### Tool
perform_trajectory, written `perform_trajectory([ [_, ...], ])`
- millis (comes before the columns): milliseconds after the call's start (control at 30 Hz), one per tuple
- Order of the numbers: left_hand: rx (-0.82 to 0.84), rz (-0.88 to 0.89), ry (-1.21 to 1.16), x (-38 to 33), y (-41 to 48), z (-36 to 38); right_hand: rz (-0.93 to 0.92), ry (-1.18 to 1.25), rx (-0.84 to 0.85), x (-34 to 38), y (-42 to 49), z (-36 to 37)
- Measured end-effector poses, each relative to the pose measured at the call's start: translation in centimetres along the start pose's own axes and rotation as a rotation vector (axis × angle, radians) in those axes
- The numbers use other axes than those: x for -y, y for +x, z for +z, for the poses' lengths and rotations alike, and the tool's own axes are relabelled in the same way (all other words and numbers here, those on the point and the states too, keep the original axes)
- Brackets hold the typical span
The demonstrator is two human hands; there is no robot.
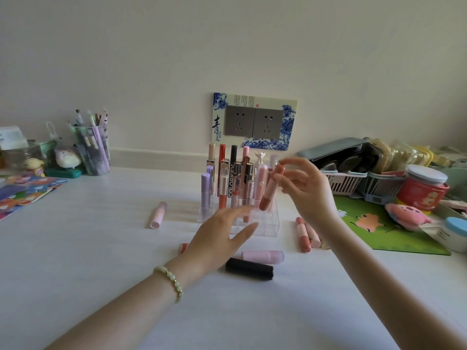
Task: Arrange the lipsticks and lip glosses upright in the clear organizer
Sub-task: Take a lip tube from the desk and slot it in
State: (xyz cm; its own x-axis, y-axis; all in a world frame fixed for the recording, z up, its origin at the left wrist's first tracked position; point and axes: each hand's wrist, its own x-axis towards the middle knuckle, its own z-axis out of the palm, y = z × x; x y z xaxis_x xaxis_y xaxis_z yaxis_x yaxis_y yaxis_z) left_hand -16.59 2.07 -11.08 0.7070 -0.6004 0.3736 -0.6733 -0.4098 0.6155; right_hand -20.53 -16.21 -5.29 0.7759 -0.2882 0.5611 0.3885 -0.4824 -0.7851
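Observation:
The clear organizer [267, 224] stands mid-table with several lipsticks and glosses [228, 178] upright in its back cells. My right hand [307, 190] holds a pink and terracotta lip gloss [269, 192] by its top, tilted over the organizer's right side. My left hand [219, 236] hovers open in front of the organizer, fingers spread and blurred. Loose on the table lie a pink tube [158, 214] at the left, a black lipstick [249, 269], a pale pink tube [262, 256], a red-tipped one [183, 247] partly hidden by my left hand, and two pink glosses [304, 236] at the right.
A pen cup [94, 147] and small figures stand at the back left, with colourful paper [22, 190] beside them. Baskets [364, 180], a red jar [422, 189], a pink plush [406, 215], a green mat [386, 231] and a white jar [454, 237] crowd the right. A wall socket [254, 122] is behind.

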Motion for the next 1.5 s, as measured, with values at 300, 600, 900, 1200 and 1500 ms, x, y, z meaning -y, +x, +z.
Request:
perform_trajectory([
  [300, 0.106, 0.077, 0.296, 2.0, -0.1, 0.2, -0.033, -0.141, -0.045, -2.3, 1.0, 1.5],
  [600, 0.087, 0.115, 0.296, 2.0, 0.0, 0.3, -0.023, -0.167, -0.001, -3.5, 0.6, 2.5],
  [900, 0.085, 0.118, 0.295, 2.0, 0.0, 0.4, -0.051, -0.252, 0.004, -4.3, 0.6, 2.9],
  [1200, 0.080, 0.109, 0.297, 2.0, 0.0, 0.4, -0.052, -0.278, -0.023, -4.5, 0.8, 3.1],
  [1500, 0.092, 0.111, 0.303, 1.8, 0.0, 0.3, -0.025, -0.295, -0.013, -4.6, 0.8, 3.1],
])
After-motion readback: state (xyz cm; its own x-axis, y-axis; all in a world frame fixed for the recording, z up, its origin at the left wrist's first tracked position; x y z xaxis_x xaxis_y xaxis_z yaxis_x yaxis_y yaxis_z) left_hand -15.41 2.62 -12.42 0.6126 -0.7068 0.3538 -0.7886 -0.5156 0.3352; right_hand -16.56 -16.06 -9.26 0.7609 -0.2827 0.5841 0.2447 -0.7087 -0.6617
